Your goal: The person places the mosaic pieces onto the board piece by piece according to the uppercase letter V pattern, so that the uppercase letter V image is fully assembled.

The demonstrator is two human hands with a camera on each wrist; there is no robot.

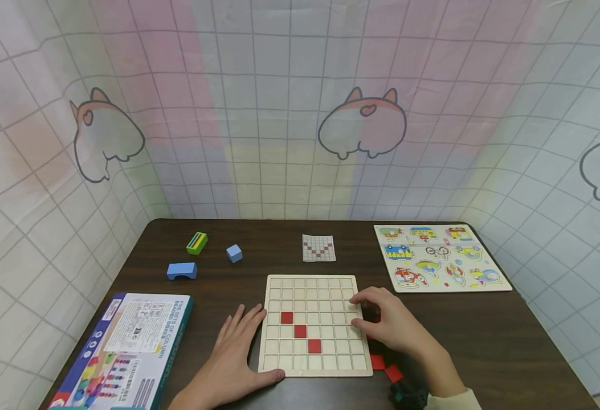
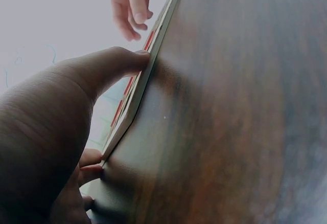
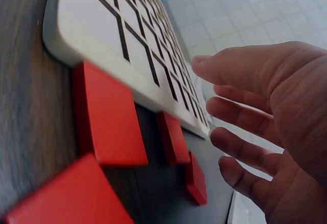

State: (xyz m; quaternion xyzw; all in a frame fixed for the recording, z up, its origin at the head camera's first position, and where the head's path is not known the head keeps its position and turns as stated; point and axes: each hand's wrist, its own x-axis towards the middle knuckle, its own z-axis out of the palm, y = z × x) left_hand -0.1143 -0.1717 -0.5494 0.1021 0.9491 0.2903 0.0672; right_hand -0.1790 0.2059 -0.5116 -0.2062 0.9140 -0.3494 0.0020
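A pale wooden grid board lies in the middle of the dark table, with three red tiles set in a diagonal on it. My left hand rests flat on the table at the board's left side, and its thumb touches the board's edge. At the board's right edge my right hand hovers with relaxed, spread fingers and holds nothing. Several loose red tiles lie on the table under and beside that hand, large in the right wrist view next to the board.
A small pattern card lies behind the board. At the back right is a vehicle peg puzzle. At the back left sit a blue cube, a blue arch block and a green striped block. A printed box lies at the front left.
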